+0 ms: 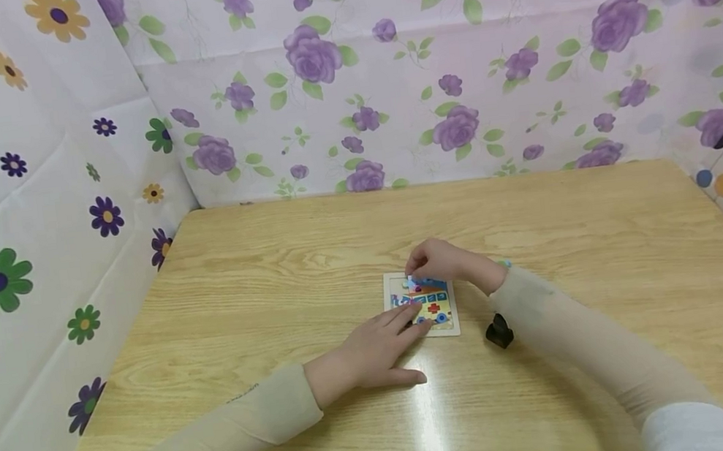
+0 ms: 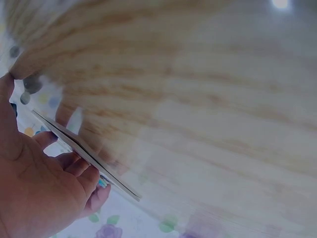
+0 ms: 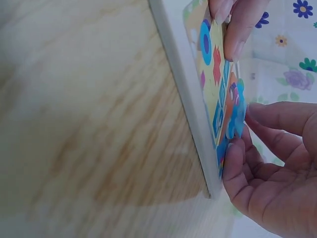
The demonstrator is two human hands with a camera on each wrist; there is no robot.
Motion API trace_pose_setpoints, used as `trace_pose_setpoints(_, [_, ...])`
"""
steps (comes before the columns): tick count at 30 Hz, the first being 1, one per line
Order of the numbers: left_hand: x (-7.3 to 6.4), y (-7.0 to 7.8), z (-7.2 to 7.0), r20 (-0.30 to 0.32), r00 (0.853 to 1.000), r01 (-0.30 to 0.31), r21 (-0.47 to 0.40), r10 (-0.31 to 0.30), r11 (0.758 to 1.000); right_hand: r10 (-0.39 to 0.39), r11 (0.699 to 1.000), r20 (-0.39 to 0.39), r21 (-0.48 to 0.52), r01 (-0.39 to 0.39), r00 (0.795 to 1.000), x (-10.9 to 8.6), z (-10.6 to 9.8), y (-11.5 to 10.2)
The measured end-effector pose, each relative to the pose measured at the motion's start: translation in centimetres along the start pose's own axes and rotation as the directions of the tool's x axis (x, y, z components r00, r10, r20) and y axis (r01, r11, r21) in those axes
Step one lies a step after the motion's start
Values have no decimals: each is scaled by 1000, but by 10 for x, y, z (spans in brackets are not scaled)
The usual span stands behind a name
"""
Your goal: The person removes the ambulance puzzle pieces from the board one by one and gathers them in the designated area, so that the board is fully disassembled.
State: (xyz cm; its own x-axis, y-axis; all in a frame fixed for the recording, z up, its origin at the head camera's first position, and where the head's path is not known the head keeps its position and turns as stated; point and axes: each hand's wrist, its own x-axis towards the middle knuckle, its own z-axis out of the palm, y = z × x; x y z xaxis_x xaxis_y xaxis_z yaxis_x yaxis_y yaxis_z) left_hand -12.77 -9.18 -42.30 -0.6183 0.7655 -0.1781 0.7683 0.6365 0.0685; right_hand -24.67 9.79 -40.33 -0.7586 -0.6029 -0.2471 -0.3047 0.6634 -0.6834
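Observation:
A small jigsaw puzzle (image 1: pixel 436 309) in a pale tray frame lies on the table, with a bus-like vehicle, a red cross and blue wheels printed on it. My left hand (image 1: pixel 381 346) rests with spread fingers over the puzzle's left and lower part, hiding some of it. At the puzzle's upper edge, my right hand (image 1: pixel 442 259) pinches a blue puzzle piece. In the right wrist view that piece (image 3: pixel 239 110) is tilted against the picture, between the thumb and fingers (image 3: pixel 235 166). The left wrist view shows the thin edge of the frame (image 2: pixel 89 156) beside the left fingers.
A small black object (image 1: pixel 499 331) stands on the wooden table (image 1: pixel 286 263) right of the puzzle. Part of a light blue-green item (image 1: pixel 505 263) shows behind the right wrist. Flowered cloth (image 1: pixel 323 112) hangs along the table's back and left sides.

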Motion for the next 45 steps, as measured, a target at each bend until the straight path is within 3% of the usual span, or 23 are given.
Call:
trace_pose_setpoints(21, [-1,2,-2,-15,1000,-6,-24,6,1000,-56,994,-65,89,61,996,-6,-1,13])
trace_pose_setpoints(30, [-1,3,-3,-1,1000,-4,-14,4,1000,37,989,-79,148,-25,996,-12,0,14])
trace_pose_setpoints(45, [-1,2,0,4,1000,7,-16,-7,1000,49,962,-146,271,-8,988,-23,-2,15])
